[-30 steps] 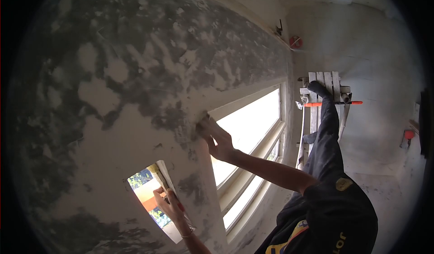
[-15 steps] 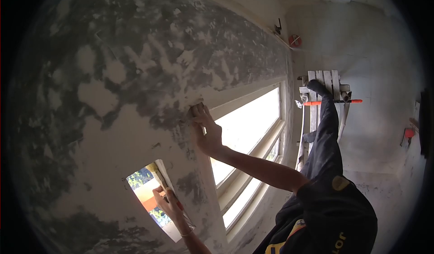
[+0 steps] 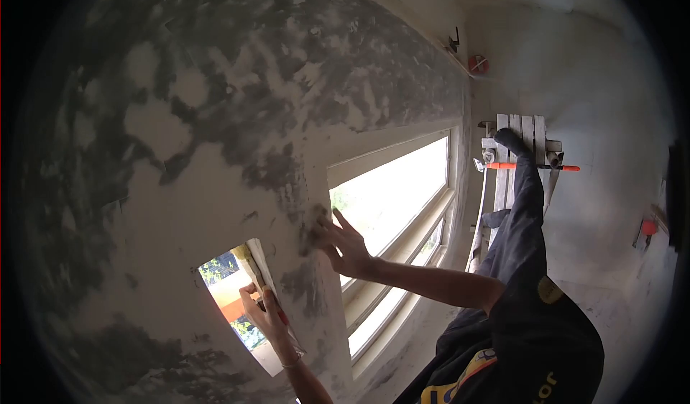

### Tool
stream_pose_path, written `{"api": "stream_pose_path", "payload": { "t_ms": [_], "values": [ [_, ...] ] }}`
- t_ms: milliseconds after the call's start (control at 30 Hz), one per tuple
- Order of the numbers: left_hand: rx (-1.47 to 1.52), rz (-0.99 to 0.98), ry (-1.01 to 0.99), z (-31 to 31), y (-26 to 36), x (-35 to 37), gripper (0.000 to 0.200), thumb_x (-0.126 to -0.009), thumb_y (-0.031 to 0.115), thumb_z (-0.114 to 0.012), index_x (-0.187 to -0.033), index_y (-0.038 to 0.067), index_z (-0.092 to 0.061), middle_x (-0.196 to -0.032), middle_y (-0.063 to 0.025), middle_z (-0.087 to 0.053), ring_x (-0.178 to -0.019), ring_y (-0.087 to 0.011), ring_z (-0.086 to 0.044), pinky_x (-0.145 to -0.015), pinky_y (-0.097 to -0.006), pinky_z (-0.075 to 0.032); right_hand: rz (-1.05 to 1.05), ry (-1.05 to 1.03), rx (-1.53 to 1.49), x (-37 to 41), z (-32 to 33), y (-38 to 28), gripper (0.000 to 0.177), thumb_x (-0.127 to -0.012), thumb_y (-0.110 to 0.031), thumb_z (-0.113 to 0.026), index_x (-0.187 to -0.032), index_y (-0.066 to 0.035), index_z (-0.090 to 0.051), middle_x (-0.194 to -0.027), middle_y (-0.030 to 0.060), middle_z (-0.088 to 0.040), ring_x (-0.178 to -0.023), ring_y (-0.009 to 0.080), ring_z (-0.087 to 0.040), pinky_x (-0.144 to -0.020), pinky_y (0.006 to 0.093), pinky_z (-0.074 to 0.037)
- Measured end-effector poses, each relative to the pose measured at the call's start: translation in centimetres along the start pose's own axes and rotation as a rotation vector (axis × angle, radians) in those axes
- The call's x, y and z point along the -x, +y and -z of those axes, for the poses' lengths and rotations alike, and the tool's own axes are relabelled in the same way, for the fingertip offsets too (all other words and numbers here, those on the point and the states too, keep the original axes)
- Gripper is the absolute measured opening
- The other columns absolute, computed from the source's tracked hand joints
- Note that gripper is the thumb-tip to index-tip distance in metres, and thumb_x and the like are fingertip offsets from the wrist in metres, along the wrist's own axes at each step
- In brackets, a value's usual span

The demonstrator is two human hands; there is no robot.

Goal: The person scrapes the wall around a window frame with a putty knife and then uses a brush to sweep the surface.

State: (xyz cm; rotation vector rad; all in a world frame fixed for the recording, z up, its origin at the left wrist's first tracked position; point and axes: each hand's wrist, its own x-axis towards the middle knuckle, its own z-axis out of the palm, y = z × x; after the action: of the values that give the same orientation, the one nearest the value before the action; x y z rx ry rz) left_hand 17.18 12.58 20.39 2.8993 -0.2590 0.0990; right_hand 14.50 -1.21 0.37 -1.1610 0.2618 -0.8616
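Note:
At the lower left, my left hand (image 3: 266,318) is closed around a paintbrush (image 3: 244,259) with pale yellowish bristles and a red part near the wrist. This hand lies at the edge of a small slanted opening (image 3: 228,282) in the wall, with greenery showing through. Higher up, my right hand (image 3: 343,244) presses a dark grey pad (image 3: 312,233), like a sanding sponge, against the wall strip beside the large window (image 3: 392,188). Motion blurs the pad and its fingertips. The wall (image 3: 158,224) has pale patches over dark grey.
My foot (image 3: 510,141) stands on a slatted wooden platform (image 3: 528,127). Across that platform lies a tool with an orange handle (image 3: 568,168). On the far side are a red round object (image 3: 478,64) and a small red item (image 3: 649,227).
My right hand has moved down along the wall strip with the pad, from near the large window's upper corner. My left hand keeps the brush at the small opening; the view has shifted slightly.

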Motion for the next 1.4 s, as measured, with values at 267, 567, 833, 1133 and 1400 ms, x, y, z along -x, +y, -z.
{"api": "stream_pose_path", "payload": {
  "t_ms": [267, 567, 833, 1133, 1400],
  "values": [
    [0.016, 0.023, -0.002, -0.3, 1.5, 0.1, 0.055, -0.091, 0.052, -0.057, -0.095, -0.002, -0.050, -0.077, -0.0087, -0.053, -0.062, -0.0124, -0.047, -0.056, -0.0285, -0.040, -0.080, 0.160, 0.005, -3.1, -0.7, 1.2, 0.037, -0.086, 0.002, -0.060, -0.121, -0.006, -0.056, -0.127, 0.0210, -0.059, -0.121, 0.0369, -0.054, -0.115, 0.0538, -0.025],
    [-0.013, 0.010, 0.022, -0.4, 0.3, -0.1, 0.061, -0.089, 0.055, -0.058, -0.097, -0.005, -0.050, -0.087, -0.0167, -0.054, -0.082, -0.0282, -0.052, -0.079, -0.0399, -0.042, -0.048, 0.115, 0.123, 0.6, -1.8, -0.5, 0.027, -0.089, 0.002, -0.056, -0.116, -0.001, -0.055, -0.130, 0.0247, -0.056, -0.111, 0.0360, -0.059, -0.113, 0.0506, -0.029],
    [0.027, -0.010, 0.026, -0.7, 0.7, -0.3, 0.060, -0.088, 0.054, -0.061, -0.093, -0.004, -0.051, -0.087, -0.0156, -0.055, -0.080, -0.0256, -0.053, -0.074, -0.0387, -0.044, -0.182, 0.061, 0.071, 5.1, -2.2, -2.0, 0.008, -0.091, -0.002, -0.053, -0.098, 0.001, -0.058, -0.130, 0.0219, -0.058, -0.101, 0.0322, -0.067, -0.116, 0.0481, -0.024],
    [0.031, -0.060, 0.065, -0.6, 1.7, 0.1, 0.059, -0.087, 0.055, -0.062, -0.091, -0.003, -0.052, -0.086, -0.0148, -0.055, -0.083, -0.0254, -0.052, -0.079, -0.0384, -0.042, -0.218, 0.156, 0.019, 2.7, -2.0, -0.1, 0.009, -0.092, -0.002, -0.054, -0.101, 0.001, -0.055, -0.125, 0.0229, -0.061, -0.113, 0.0328, -0.063, -0.114, 0.0479, -0.027],
    [0.033, -0.070, 0.059, -0.8, 1.3, -0.3, 0.056, -0.087, 0.053, -0.063, -0.089, -0.002, -0.051, -0.085, -0.0139, -0.056, -0.082, -0.0249, -0.052, -0.079, -0.0387, -0.042, -0.173, 0.356, -0.037, -7.4, -0.9, -0.8, 0.026, -0.095, -0.004, -0.048, -0.119, 0.004, -0.054, -0.080, 0.0141, -0.065, -0.074, 0.0296, -0.066, -0.113, 0.0455, -0.031]
  ]
}}
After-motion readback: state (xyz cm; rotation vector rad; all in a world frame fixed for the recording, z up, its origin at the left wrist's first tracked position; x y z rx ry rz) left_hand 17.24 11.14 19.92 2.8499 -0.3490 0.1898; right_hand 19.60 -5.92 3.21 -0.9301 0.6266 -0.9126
